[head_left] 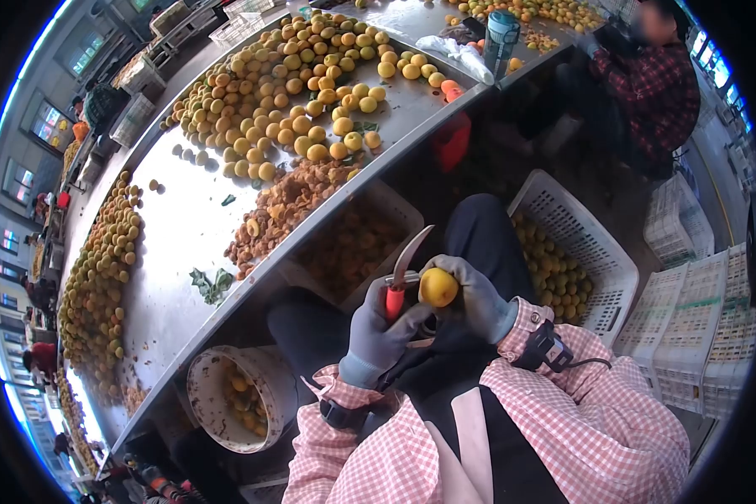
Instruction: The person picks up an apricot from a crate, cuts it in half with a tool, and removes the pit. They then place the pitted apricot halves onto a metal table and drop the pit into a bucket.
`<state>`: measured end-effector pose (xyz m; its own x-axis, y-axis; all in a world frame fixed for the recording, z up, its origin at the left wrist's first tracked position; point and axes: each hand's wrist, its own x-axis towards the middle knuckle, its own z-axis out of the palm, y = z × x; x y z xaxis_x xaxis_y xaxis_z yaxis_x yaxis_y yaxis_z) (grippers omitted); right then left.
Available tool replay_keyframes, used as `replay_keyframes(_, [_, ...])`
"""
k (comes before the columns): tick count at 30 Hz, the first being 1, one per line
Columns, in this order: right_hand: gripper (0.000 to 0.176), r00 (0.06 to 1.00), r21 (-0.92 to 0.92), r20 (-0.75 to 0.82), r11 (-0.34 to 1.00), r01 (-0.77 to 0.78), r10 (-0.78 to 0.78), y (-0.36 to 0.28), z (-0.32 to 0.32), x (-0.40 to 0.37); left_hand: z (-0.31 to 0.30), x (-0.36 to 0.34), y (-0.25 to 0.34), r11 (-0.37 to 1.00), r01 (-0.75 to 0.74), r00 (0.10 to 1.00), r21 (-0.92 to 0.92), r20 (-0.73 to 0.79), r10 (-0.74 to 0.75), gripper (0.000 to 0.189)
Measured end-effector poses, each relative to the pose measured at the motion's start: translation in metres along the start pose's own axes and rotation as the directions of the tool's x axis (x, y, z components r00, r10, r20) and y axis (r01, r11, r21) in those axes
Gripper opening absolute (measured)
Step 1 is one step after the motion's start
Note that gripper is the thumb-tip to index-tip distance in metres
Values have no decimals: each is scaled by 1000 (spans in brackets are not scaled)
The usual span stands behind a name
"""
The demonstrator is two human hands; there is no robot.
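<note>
My left hand (376, 338), in a grey glove, is closed around the red handle of a curved knife (412, 253). The blade points up and away from me. Held in my gloved right hand (480, 304) is a round yellow apricot (438, 287), right beside the knife. Both hands are close together above my lap. Just beyond them, below the table edge, sits a crate of cut fruit (349, 248). Some fingers of the right hand are hidden behind the apricot.
A metal table (181, 281) carries heaps of apricots (269, 92) and brown scraps (290, 206). A white bucket (206, 416) stands left; a fruit-filled crate (596, 252) is right, near stacked crates (689, 323). A bottle (501, 38) is on the table. Another person (647, 80) sits upper right.
</note>
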<state>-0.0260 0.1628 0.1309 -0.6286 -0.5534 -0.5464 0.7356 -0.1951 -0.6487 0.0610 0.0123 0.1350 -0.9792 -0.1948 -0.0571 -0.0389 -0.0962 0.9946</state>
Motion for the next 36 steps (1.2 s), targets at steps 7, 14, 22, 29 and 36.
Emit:
replay_keyframes(7, [16,870,-554,308,671,493,-386,0,-1,3,1,11,-3,945,-163,982,285,140,127,79])
replay_keyframes(14, [29,549,-672,504,96,734,-667,15,2,10,-1,19,11,824,-378,925,422,212,316,70])
replay_keyframes(22, [45,368,-213,439,304,929,-819,2,4,17,34,8,12,915,-196,980,-354,-40,194,48])
replay_keyframes(29, [28,565,-640,486,169,749,-667,-2,6,20,2,19,18,984,-122,979,134,181,96,83])
replay_keyframes(36, [46,492,-506,262,316,803,-830,18,14,7,15,25,16,953,-302,945,31,142,295,65])
